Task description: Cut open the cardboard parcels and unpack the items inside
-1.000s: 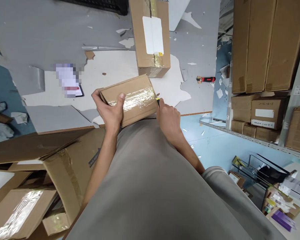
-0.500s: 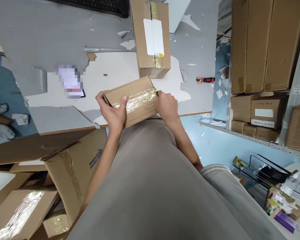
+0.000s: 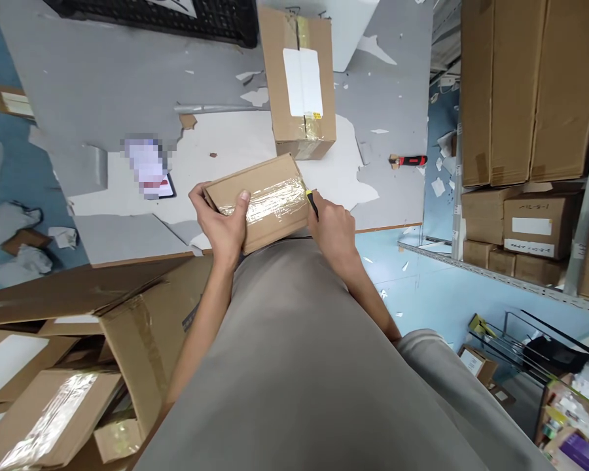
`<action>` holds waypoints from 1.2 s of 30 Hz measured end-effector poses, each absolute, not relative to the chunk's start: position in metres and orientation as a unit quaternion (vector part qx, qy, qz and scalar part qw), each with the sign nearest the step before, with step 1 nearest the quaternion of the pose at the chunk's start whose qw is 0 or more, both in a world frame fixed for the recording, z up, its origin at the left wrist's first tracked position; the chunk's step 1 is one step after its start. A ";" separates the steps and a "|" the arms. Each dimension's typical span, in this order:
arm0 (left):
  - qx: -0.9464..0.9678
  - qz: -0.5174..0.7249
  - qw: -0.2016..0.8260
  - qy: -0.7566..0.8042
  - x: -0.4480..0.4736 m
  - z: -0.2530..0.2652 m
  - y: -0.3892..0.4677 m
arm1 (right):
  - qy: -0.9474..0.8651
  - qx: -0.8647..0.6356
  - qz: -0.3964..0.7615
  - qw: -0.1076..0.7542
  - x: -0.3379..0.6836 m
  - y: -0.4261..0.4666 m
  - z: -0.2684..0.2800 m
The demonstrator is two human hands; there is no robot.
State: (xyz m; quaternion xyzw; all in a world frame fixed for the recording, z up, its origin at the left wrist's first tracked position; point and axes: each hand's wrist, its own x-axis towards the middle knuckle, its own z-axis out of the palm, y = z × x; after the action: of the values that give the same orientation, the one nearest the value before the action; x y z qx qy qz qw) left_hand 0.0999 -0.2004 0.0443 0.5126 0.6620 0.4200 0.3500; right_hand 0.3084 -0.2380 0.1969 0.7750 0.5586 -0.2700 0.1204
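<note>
A small cardboard box [image 3: 269, 226] with clear shiny tape along its top is tilted at the near edge of the table, close to my body. My left hand [image 3: 223, 222] grips its left end, thumb on top and fingers around the far side. At the box's right end, my right hand [image 3: 334, 229] is closed around a black and yellow utility knife [image 3: 313, 203]. The knife's yellow tip is beside the taped edge; I cannot make out the blade. Just beyond stands a taller taped box [image 3: 302, 85] with a white label.
A phone [image 3: 150, 170] lies left on the worn grey table [image 3: 127, 78]. A red and black cutter [image 3: 408, 160] rests at the right. A black crate [image 3: 177, 19] is at the back. An open carton [image 3: 152, 327] holds boxes at lower left; shelved boxes [image 3: 535, 222] stand right.
My right hand has drawn slightly away from the box's right end, so more of the knife shows. My left hand keeps its grip. The whole view has shifted a little.
</note>
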 end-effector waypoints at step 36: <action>0.536 0.398 0.348 0.658 0.103 0.037 -0.218 | 0.549 0.781 -0.250 0.162 0.307 -0.255 0.201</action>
State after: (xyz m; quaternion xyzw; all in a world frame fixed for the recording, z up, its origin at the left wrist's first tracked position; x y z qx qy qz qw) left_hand 0.1028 -0.2178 0.0366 0.5361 0.6580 0.3977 0.3485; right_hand 0.3075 -0.2549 0.2006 0.7807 0.5492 -0.2501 0.1624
